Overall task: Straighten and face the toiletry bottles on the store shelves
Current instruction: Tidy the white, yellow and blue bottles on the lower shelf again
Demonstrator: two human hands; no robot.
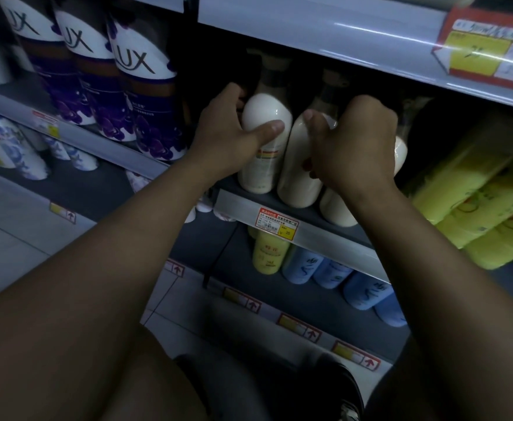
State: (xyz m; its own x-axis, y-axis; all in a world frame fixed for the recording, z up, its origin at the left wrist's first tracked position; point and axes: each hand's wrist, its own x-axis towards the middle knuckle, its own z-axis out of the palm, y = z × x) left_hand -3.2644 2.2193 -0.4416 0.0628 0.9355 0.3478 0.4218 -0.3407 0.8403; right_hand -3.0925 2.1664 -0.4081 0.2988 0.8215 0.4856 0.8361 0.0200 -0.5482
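Note:
Three cream pump bottles stand in a row on the middle shelf. My left hand is wrapped around the shoulder of the left cream bottle, thumb across its front. My right hand grips the middle cream bottle near its neck, thumb on the front. The right cream bottle shows only partly behind my right hand. All three have dark pump tops reaching up into the shadow under the shelf above.
Purple-and-white Lux bottles stand on the shelf to the left. Yellow wrapped packs fill the right. Below are a yellow bottle and blue bottles. The upper shelf edge hangs close overhead, with a price tag on the rail.

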